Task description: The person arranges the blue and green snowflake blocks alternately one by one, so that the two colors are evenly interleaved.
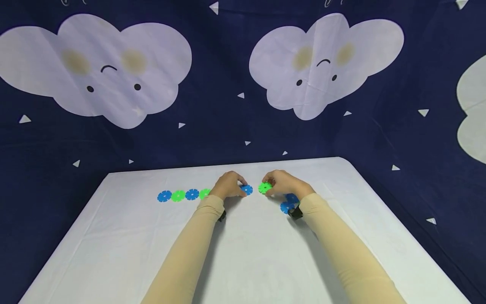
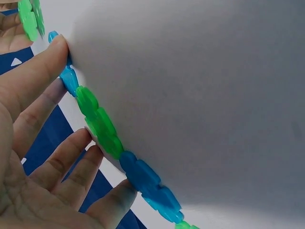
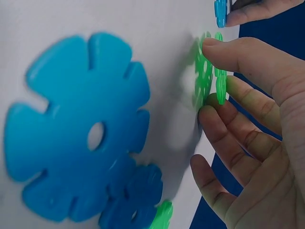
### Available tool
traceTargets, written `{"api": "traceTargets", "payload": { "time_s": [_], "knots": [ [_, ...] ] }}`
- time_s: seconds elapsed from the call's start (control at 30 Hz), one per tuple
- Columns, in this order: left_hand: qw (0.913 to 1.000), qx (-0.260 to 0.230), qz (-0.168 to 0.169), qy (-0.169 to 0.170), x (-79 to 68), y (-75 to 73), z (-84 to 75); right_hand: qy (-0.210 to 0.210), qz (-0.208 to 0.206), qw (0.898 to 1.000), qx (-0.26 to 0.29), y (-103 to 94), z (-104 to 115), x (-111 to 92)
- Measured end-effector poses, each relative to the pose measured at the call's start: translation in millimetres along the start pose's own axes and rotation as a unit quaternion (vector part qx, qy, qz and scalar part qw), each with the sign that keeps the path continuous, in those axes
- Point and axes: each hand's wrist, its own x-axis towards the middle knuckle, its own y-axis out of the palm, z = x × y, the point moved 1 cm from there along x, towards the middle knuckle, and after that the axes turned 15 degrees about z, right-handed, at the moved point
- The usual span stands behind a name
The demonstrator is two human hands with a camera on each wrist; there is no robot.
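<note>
Discs (image 1: 190, 192) laid in alternating row; left hand (image 1: 228, 185) pinching blue end disc (image 1: 249, 188), right hand (image 1: 284, 182) gripping green disc (image 1: 263, 188); spares (image 1: 285, 207) apparently unplaced.

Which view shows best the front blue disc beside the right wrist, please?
The right wrist view: there the front blue disc is large, with its hole and notches clear. The head view shows it only small; the left wrist view does not show it.

disc row (image 1: 204, 194): on table (image 1: 250, 257) | single disc (image 1: 263, 189): right of row | disc cluster (image 1: 286, 207): farther right, nearer front | backdrop (image 1: 220, 139): behind table
</note>
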Motion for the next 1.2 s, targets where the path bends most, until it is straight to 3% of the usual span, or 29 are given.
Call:
{"api": "traceTargets", "payload": {
  "time_s": [0.4, 1.2],
  "knots": [
    [1.0, -0.005, 0.004, 0.0, -1.5, 0.9, -5.6, 0.02, 0.013, 1.0, -0.002, -1.9, 12, 11],
    [1.0, -0.001, 0.009, 0.001, -2.3, -0.5, -1.7, 0.048, 0.0, 0.998, -0.029, 0.8, 24, 21]
  ]
}}
